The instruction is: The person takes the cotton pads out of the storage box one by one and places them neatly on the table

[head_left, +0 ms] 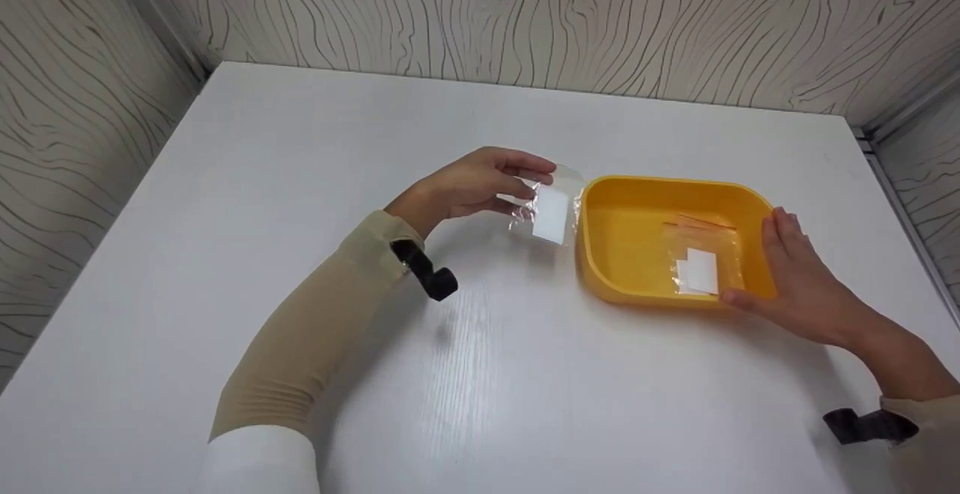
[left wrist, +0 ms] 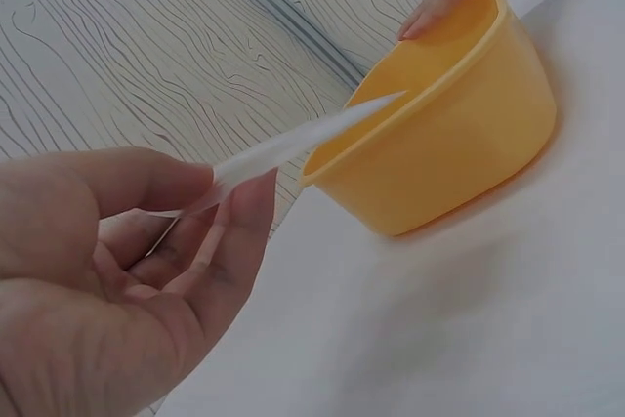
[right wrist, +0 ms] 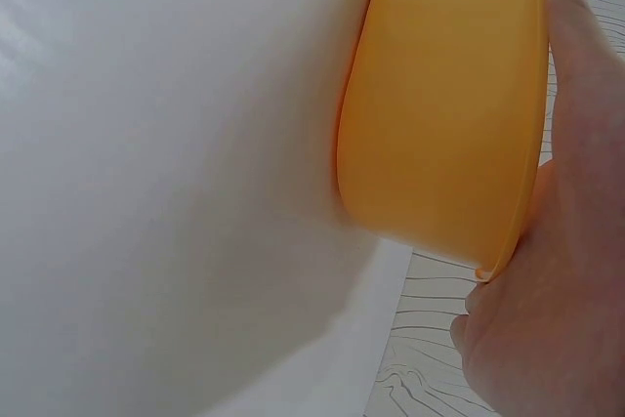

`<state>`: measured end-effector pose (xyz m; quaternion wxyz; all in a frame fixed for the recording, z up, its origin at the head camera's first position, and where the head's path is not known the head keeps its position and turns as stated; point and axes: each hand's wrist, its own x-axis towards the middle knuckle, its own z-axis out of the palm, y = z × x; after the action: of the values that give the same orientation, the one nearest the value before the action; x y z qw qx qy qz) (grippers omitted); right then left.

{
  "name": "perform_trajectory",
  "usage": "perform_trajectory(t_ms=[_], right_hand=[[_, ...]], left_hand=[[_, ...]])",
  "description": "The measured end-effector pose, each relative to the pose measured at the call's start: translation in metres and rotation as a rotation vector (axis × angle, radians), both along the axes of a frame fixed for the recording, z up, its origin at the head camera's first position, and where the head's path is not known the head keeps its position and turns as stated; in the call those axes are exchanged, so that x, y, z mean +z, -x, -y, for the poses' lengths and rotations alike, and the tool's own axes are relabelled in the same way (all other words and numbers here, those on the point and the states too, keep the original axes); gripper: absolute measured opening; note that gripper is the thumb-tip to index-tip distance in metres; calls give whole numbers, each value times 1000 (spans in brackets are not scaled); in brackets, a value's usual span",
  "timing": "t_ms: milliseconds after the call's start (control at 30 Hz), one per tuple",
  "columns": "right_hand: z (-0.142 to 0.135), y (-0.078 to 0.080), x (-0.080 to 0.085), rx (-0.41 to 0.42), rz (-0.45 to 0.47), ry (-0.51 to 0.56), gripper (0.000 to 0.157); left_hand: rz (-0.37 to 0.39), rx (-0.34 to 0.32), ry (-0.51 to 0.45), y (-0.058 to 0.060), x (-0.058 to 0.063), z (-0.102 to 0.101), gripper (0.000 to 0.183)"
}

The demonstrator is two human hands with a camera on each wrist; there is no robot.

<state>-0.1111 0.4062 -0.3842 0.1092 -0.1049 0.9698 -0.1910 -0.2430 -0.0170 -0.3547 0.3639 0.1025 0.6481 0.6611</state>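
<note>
Pinching a clear plastic bag [head_left: 551, 214], the left hand [head_left: 476, 182] hovers beside a yellow bin [head_left: 626, 242], whose rim the right hand [head_left: 806, 295] touches, fingers straight, near more bags [head_left: 702, 272] inside.

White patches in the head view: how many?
3: one patch in the clear bag the left hand holds, two together inside the yellow tub; more may be hidden.

Head view bright, fairly even; pale glare streak on worktop [head_left: 472, 381] toward near edge, glints on clear packet [head_left: 551, 214]. Soft shadows beside left sleeve [head_left: 300, 344] and yellow tub [right wrist: 439, 104]. Wrist views dimmer, hazy, greyish, fine detail soft.
</note>
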Motion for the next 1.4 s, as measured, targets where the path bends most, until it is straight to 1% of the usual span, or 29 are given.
perform_trajectory(t_ms=[200, 433, 667, 967, 1100, 1200, 1400], right_hand=[[0, 0, -1, 2, -5, -3, 120], [-1, -1, -2, 10, -9, 19, 119], [-1, 0, -2, 8, -2, 9, 119], [-2, -1, -2, 20, -21, 17, 119], [-1, -1, -3, 15, -21, 8, 119], [-1, -1, -2, 12, -16, 10, 119], [-2, 0, -3, 30, -33, 11, 119]], left_hand=[[-1, 9, 13, 1, -2, 11, 46], [11, 30, 5, 1, -5, 25, 47], [0, 28, 21, 1, -6, 32, 48], [12, 45, -11, 1, -7, 46, 50], [14, 56, -5, 0, -7, 52, 50], [-4, 49, 2, 1, -6, 57, 49], [-43, 5, -25, 2, -8, 68, 48]])
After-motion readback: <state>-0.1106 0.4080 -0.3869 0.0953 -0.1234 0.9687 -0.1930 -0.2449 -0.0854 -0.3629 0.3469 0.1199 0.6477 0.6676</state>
